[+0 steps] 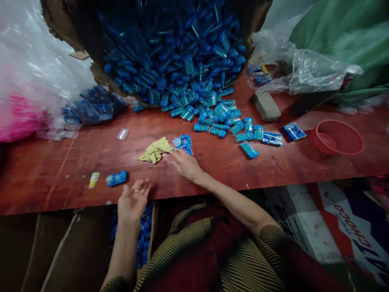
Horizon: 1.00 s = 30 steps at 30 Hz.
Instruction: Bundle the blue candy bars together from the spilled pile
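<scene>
Many bottles lay beyond the cloth and packets beside it, left hand loosely spread in front, right hand, grip unclear, at the cloth's edge.

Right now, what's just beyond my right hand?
Beyond your right hand lie blue packets, with a yellow cloth beside them on the table. Whatever is directly under the hand, perhaps part of a packet, is covered.

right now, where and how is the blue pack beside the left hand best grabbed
Probably across its middle, from above: the blue pack lies flat, longer sideways than front to back, so the left hand could pinch its long edges.
</scene>
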Tool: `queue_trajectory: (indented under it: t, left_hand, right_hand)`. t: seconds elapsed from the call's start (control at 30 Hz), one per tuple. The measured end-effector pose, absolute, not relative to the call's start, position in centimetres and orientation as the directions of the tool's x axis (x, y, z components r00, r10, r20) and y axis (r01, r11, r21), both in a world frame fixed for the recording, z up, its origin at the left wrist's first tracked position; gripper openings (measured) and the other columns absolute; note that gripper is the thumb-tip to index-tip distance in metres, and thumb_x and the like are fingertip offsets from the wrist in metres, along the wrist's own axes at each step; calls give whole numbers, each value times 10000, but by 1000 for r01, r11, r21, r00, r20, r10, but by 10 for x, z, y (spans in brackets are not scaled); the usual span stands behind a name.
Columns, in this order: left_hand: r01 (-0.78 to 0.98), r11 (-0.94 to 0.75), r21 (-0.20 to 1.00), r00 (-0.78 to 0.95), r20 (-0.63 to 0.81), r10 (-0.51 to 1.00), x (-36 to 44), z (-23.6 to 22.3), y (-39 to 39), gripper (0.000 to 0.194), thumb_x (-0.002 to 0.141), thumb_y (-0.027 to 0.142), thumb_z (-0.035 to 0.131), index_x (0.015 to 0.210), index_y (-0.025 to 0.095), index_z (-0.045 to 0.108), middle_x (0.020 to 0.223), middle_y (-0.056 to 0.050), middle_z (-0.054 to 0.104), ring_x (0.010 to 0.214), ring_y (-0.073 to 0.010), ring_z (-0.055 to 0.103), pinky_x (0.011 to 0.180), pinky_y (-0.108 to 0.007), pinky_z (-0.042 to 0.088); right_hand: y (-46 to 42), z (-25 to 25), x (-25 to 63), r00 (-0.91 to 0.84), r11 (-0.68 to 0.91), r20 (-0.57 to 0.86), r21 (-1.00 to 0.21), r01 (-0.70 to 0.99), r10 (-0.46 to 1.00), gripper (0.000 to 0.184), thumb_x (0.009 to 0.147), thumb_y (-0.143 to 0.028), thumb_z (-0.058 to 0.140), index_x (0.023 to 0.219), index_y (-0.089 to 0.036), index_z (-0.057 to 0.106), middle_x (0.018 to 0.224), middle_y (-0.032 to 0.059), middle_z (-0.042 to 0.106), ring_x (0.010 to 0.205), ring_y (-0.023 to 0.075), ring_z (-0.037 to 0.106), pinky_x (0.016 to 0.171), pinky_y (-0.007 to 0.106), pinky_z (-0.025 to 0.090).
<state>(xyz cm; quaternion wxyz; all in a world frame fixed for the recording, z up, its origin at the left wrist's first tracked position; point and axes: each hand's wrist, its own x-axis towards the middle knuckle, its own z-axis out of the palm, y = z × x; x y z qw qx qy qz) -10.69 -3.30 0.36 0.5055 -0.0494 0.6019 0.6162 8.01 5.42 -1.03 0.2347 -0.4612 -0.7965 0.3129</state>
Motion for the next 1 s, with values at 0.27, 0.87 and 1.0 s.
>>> queue_trajectory:
  t: [0.27, 0.87, 1.0]
  left_hand:
    - [397, 156, 904, -496, 69, 866, -82, -10, 14, 590, 742, 290, 638, 1291, 183, 447, 1405, -143, 425, 1340, -258, 327, 1123, -401, 198]
    - [957, 157, 243, -218, 248, 944, -101, -52, 78, 402, 857, 215, 417, 1223, 119, 554, 1243, -181, 554, 1231, -381, 402, 984, -530, 314]
    - [936, 186, 300, -247, 182, 952, -102, -46, 84, 406, 842, 181, 399, 1209, 133, 565, 1178, -175, 586, 1150, -335, 472, 977, -502, 336]
  right_hand:
    - [95, -16, 18, -538, 489, 25, -453, 745, 842, 275, 919, -131, 358, 1074, -73, 577, 1100, 170, 609, 1060, 260, 510, 893, 409, 409]
    - [37, -41, 258, 176, -145, 112, -242, 959, 978, 409, 898, -218, 441, 1302, -199, 503, 1210, 133, 576, 1036, 287, 482, 833, 405, 369]
    - [41, -32, 203, 53, 9, 203, -292, 956, 978, 360, 908, -250, 452, 1254, -213, 546, 1298, 136, 514, 1156, 297, 411, 922, 434, 316]
